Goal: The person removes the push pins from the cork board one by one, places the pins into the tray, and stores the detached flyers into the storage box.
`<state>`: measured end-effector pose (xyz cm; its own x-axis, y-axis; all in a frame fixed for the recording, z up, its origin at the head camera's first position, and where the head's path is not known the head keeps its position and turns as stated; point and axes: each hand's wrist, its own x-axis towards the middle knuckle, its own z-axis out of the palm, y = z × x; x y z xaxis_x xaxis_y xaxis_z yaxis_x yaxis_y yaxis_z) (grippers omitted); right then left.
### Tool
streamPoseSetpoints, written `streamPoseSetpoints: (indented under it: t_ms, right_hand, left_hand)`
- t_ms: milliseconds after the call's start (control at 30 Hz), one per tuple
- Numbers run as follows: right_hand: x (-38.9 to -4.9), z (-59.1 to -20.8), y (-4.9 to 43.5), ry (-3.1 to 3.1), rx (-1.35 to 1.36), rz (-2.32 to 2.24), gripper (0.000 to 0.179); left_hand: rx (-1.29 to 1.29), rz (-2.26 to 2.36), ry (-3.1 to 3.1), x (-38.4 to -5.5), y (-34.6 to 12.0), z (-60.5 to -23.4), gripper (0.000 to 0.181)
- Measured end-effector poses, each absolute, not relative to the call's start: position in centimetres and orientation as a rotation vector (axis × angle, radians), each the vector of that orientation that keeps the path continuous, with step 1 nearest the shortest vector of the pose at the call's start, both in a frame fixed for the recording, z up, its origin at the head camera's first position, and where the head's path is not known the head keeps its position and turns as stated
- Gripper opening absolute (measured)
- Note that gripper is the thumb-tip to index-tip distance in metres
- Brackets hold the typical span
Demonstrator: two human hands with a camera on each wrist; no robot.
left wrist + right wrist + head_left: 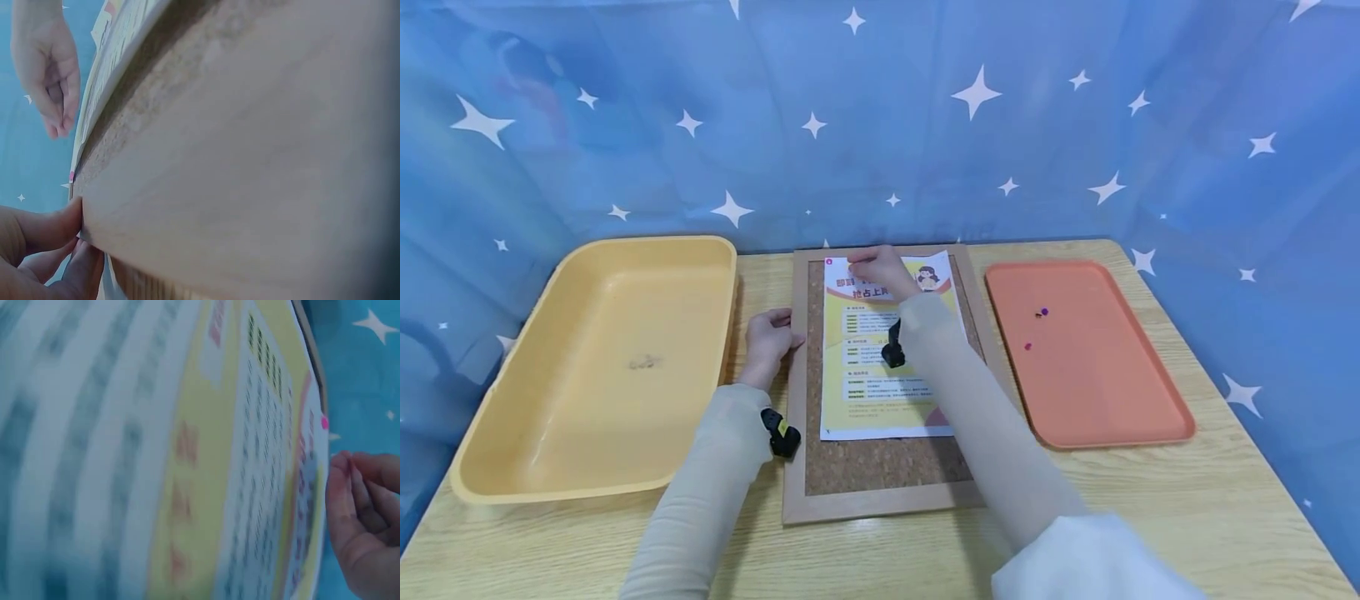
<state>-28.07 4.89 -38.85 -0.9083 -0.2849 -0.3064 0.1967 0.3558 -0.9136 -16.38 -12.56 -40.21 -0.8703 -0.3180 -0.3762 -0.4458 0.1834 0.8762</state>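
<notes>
A wood-framed cork board [887,467] lies on the table with a printed poster [880,417] on it. A pink push pin [829,262] is at the poster's top left corner. My left hand [767,337] grips the board's left frame edge, thumb on the face and fingers behind, as the left wrist view shows. Over the poster's upper part is my right hand [883,268], seen also in the right wrist view with thumb and fingertips [344,461] drawn together. Whether something small sits between them cannot be made out.
To the left stands a deep yellow basin [700,367]. On the right lies a shallow orange tray [1105,375] holding a purple pin [1044,312], a pink pin [1027,346] and a tiny dark piece. A blue star-patterned cloth [910,150] hangs behind the table.
</notes>
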Motion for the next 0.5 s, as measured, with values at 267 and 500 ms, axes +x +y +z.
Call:
streamPoseSetpoints:
  t_ms: [267,500]
  right_hand:
    - [-28.2,-40.5,2.9,2.293,-0.113,-1.57,0.03]
    - [-28.6,-40.3,2.0,2.313,-0.103,-1.511,0.036]
  left_hand:
    - [-0.756,1.805,2.312,-16.3,-12.7,-40.2,0.051]
    - [-0.744,1.816,2.315,-16.3,-12.7,-40.1,0.052]
